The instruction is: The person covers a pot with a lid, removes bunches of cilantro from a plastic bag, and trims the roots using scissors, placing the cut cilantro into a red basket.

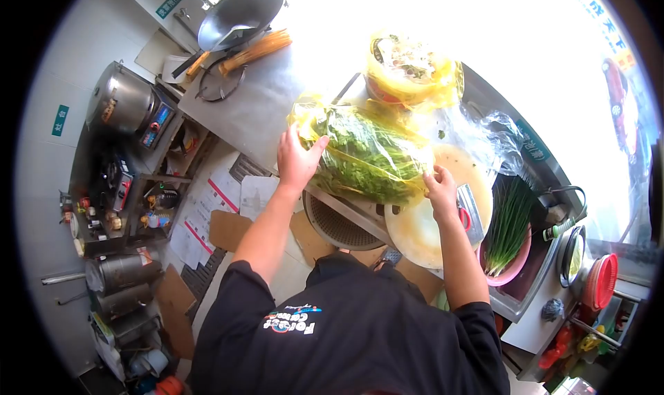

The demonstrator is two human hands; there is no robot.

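Note:
A clear yellow plastic bag [366, 153] full of leafy greens lies across the counter edge, over part of a round cutting board [415, 239]. My left hand [299, 158] grips the bag's left end, thumb on top. At the bag's right end, my right hand [440, 187] pinches the plastic between thumb and fingers. A cleaver [471, 215] with a red part at its handle rests on the board beside my right wrist. Behind the greens stands a container [408, 67] wrapped in yellow plastic.
Long green stalks [510, 219] fill a pink basin [522, 260] in the sink at right. Crumpled clear plastic [498, 143] lies behind the board. A wok [238, 18] and bamboo brush [256, 49] are at upper left. Below the counter sits a grey basket [339, 226].

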